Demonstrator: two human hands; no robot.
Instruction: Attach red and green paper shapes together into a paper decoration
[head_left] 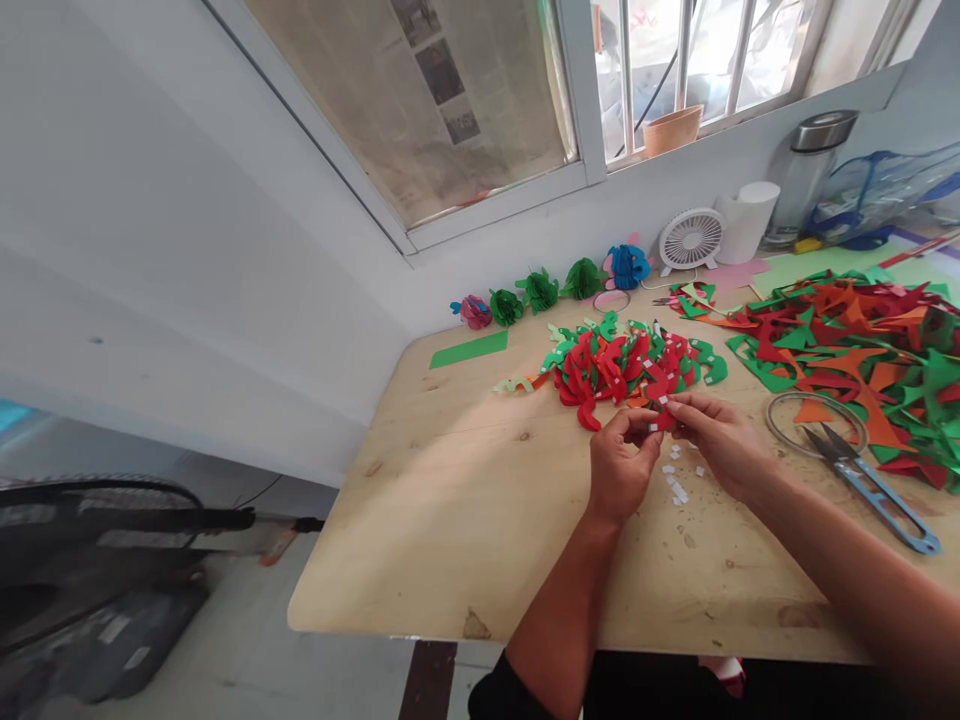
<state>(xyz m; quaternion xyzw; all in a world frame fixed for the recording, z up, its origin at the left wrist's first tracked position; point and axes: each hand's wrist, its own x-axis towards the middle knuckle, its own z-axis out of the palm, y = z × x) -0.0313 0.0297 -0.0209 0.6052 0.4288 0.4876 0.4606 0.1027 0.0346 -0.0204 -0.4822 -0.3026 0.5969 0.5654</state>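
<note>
Pinching red cutout, left hand and right hand both clamped on it; far right: clear bottle, clay pot, can't see contents tbh.

On the table, cutouts lie left of scraps, before the fan.

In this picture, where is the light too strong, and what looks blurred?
Head view: strong glare behind the window bars; a pale band of light on the table; the dark object at lower left looks smeared, the left hand and right hand clearer.
</note>
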